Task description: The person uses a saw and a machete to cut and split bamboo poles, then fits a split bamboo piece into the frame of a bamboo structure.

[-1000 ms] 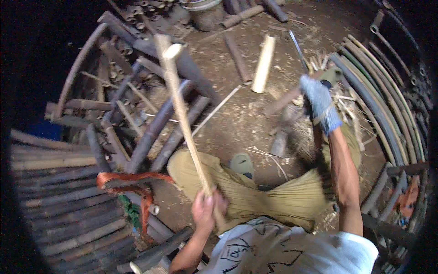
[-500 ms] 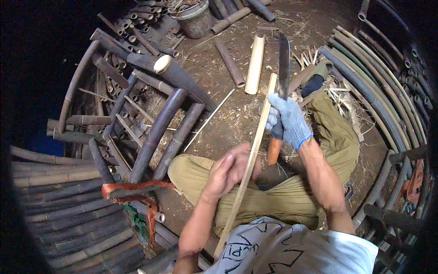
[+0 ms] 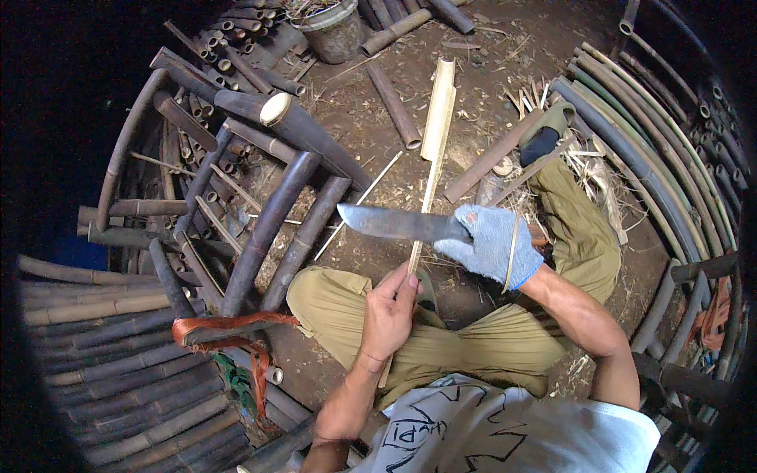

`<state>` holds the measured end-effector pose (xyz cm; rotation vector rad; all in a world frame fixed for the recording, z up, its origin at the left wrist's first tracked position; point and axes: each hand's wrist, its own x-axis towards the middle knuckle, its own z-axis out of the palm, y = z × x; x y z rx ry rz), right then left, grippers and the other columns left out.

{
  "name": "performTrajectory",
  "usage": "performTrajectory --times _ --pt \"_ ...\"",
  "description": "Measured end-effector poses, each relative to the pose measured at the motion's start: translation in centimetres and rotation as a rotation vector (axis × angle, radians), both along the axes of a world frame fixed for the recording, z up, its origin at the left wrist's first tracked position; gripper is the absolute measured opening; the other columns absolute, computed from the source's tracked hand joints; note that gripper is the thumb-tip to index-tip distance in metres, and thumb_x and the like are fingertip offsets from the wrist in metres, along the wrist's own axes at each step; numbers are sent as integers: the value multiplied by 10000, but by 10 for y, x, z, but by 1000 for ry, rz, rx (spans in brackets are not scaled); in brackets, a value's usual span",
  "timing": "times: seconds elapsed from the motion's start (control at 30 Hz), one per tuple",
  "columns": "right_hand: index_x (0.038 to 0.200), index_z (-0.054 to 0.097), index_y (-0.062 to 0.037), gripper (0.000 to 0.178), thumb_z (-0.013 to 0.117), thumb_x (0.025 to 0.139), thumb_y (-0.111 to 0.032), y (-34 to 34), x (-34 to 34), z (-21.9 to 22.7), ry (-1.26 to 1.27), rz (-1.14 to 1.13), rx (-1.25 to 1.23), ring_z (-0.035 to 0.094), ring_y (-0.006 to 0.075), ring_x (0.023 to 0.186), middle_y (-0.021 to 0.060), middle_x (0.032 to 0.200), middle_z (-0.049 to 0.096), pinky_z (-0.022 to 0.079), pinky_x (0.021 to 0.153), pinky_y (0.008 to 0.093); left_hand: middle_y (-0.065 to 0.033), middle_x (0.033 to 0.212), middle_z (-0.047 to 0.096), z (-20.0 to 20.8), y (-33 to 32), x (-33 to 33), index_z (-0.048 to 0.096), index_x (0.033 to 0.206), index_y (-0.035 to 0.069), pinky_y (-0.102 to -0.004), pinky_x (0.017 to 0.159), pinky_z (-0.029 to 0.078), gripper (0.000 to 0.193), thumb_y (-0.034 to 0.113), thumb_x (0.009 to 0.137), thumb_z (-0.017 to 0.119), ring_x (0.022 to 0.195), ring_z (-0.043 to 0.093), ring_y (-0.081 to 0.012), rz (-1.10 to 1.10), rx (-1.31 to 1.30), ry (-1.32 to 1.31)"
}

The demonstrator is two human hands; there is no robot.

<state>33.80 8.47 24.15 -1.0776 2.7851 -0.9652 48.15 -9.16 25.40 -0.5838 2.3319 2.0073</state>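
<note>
My bare left hand (image 3: 390, 311) is closed round a long, narrow bamboo strip (image 3: 426, 197), which runs from my lap up and away from me. Over its far end lies a pale split bamboo piece (image 3: 439, 110) on the ground, or just behind it; I cannot tell if they touch. My right hand (image 3: 493, 246), in a grey-blue knitted glove, grips a machete (image 3: 398, 223). The broad dark blade points left and crosses the strip just beyond my left hand. The glove hides most of the handle. Across the glove's back lies a thin sliver (image 3: 512, 251).
My crossed legs in olive trousers (image 3: 465, 355) frame the work. Left stands a dark bamboo frame (image 3: 272, 229) with an orange strap (image 3: 236, 322). Right are curved bamboo poles (image 3: 639, 150) and shavings (image 3: 587, 169). A bucket (image 3: 331, 35) and a bamboo tube (image 3: 394, 106) are farther off.
The machete has swung from pointing away to pointing left, across the strip. My left hand has gone from loosely open beside the strip to closed round it. The strip looks turned edge-on.
</note>
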Motion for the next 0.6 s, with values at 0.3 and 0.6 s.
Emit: performTrajectory --times 0.3,0.6 --pt "890 677 -79 496 634 862 -572 22 -54 -11 46 -209 133 668 399 746 182 789 672 522 635 484 34 849 618 -5 -4 53 634 1299 28 -193 599 422 304 137 1029 544 678 493 -35 -12 -15 -59" --pt "948 673 0 471 470 1010 -420 106 -142 -15 -263 -599 6 666 422 813 254 896 667 503 722 485 3 720 600 3 -29 138 666 1184 -2 -213 520 405 308 233 1046 523 577 495 -55 -50 -80 -304"
